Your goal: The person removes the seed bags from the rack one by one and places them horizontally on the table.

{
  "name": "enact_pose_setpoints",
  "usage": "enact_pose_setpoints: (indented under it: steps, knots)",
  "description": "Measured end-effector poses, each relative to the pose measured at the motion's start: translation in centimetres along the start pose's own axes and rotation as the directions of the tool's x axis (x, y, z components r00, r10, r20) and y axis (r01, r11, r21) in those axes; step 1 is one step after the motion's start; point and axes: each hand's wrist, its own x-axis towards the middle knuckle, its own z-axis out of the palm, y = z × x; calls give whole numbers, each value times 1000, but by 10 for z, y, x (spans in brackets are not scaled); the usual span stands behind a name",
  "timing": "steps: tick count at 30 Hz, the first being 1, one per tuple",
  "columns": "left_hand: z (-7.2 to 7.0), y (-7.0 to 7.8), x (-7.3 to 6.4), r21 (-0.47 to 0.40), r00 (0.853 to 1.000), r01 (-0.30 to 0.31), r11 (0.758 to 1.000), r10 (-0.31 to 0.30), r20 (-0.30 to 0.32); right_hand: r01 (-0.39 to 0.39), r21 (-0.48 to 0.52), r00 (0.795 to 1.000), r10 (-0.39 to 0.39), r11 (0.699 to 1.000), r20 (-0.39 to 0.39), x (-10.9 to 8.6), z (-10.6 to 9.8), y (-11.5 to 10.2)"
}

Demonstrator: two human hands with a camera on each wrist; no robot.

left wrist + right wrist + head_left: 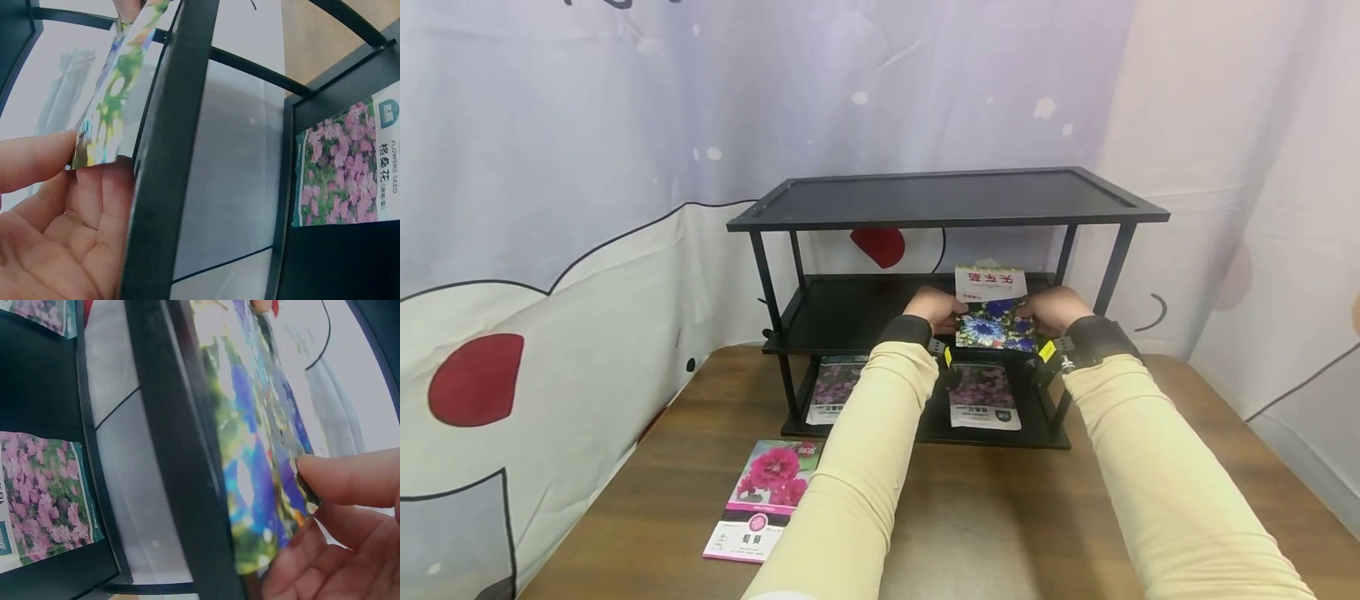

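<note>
A pale cloth [880, 92] hung behind the grip, with a big red spot [477, 380] far to its left. Below the grip was a shiny brown table [970, 508].

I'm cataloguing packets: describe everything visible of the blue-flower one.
The packet looks thin and glossy, like plastic, with blue flowers and, upside down in the head view, red lettering on a white band. The left hand and right hand pinch opposite sides by the middle shelf; shelf contact is unclear.
</note>
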Motion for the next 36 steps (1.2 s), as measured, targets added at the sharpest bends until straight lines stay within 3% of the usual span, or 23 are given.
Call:
enact_pose_setpoints:
  steps: [11, 20, 27, 36]
  knots:
    - [-14, 4, -10, 27, 992, -106, 994, 108, -67, 74, -6, 996, -74, 997, -55, -1, 7, -6]
    - [-18, 11, -26, 111, 977, -199, 974, 206, -56, 143, -8, 988, -143, 990, -63, -3, 13, 1]
    - [-28, -1, -49, 195, 965, -256, 947, 261, 2, 159, 188, 987, -162, 969, -1, -29, 23, 10]
    - [-39, -13, -70, 210, 953, -303, 930, 299, 48, 236, 251, 971, -237, 939, -28, -58, 30, 13]
